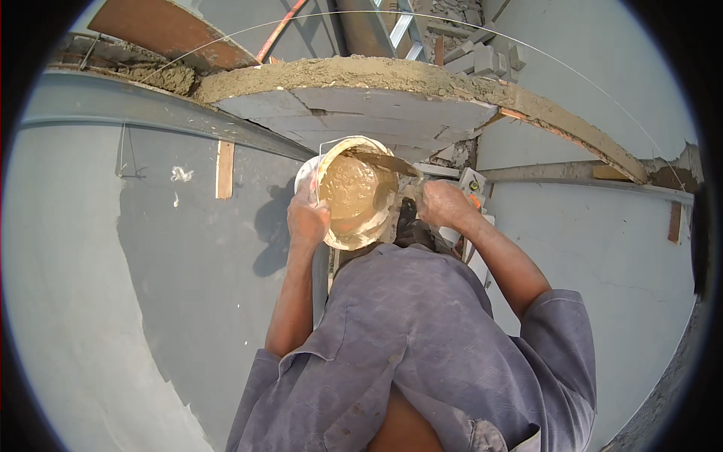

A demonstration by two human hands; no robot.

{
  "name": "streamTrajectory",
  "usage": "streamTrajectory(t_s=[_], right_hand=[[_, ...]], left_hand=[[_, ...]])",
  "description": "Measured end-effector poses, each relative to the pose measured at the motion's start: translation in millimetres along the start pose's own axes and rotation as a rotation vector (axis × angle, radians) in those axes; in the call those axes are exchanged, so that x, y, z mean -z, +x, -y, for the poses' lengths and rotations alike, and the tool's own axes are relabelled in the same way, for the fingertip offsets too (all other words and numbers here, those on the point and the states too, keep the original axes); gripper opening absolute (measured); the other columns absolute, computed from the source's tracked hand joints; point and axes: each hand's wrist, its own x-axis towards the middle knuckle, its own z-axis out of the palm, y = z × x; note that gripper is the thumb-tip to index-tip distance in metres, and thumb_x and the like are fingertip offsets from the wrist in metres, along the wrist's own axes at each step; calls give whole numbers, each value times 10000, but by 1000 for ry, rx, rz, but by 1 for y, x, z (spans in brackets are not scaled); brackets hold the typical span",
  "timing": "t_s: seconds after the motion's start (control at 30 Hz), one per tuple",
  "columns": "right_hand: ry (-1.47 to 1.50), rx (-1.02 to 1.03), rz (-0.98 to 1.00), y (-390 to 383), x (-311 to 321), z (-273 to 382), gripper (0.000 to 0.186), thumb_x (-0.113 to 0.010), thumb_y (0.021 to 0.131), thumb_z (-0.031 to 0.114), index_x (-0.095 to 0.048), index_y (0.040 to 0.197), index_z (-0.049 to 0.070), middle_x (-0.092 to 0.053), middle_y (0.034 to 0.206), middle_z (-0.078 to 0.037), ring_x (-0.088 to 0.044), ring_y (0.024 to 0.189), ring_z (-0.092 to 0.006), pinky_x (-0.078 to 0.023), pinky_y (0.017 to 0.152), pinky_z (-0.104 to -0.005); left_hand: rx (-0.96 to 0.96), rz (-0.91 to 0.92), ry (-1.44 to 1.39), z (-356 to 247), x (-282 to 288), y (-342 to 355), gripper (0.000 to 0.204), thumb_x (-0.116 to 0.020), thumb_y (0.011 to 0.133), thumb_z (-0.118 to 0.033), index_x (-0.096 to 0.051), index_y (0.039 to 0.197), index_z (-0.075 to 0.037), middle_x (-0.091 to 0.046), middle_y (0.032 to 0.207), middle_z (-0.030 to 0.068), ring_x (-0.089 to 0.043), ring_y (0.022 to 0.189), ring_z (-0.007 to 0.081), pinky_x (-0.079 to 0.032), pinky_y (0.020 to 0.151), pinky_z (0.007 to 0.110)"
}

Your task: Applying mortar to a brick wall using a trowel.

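A white bucket (348,245) smeared with mortar is tipped toward me in front of my body. Wet tan mortar (352,184) fills part of its inside. At the bucket's left side my left hand (307,220) is closed on the rim, next to the thin wire handle. My right hand (444,203), to the right of the bucket, is wrapped round the grip of a trowel (390,163). The trowel's mortar-coated blade reaches over the rim into the upper part of the bucket. Its grip is mostly hidden by my fingers.
Ahead is a curved wall of pale blocks (376,113) topped with a bed of mortar (331,75). A thin string (504,36) arcs above it. A metal beam (151,105) runs at the left. Behind the wall are a metal ladder (401,32) and loose blocks (486,60).
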Motion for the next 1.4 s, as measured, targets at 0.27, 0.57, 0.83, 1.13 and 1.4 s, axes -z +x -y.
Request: streamTrajectory(t_s=[0.27, 0.57, 0.83, 1.13, 1.4], right_hand=[[612, -12, 646, -8, -20, 64, 264, -676, 850, 259, -622, 799, 5, -573, 626, -45, -557, 473, -114, -447, 396, -273], [-375, 196, 119, -57, 13, 128, 129, -583, 794, 67, -657, 849, -22, -681, 803, -165, -693, 782, -292, -564, 656, -381], [-570, 45, -307, -14, 10, 119, 242, -556, 813, 75, -554, 1004, -74, -652, 873, -191, -690, 762, -301, -567, 623, -380], [-65, 50, 172, -18, 3, 74, 202, -557, 826, 140, -610, 928, -27, -627, 672, -190, -628, 555, -299, -520, 502, -390], [1325, -187, 799, -26, -36, 84, 313, -660, 901, 297, -630, 1010, 5, -514, 603, -30, -470, 451, -92, -339, 345, -234]], left_hand=[[-193, 46, 158, -25, 27, 12, 476, -620, 713, -63, -612, 1187, -112, -618, 1193, 141, -557, 1138, 330, -456, 954, 392], [-107, 3, 57, 21, 40, 9, 445, -608, 715, -34, -630, 1156, -92, -653, 1105, 149, -592, 1078, 327, -464, 930, 391], [-339, -64, 39, -12, 48, 5, 423, -603, 712, -16, -648, 1128, -80, -671, 1028, 155, -620, 993, 337, -483, 876, 399], [-330, -126, -78, -32, 40, 19, 394, -582, 711, -1, -667, 1090, -70, -680, 1018, 147, -633, 979, 331, -493, 862, 389], [-211, -56, -171, -29, 34, 13, 421, -503, 705, 63, -663, 1088, -7, -708, 983, 130, -671, 912, 202, -495, 837, 297]])
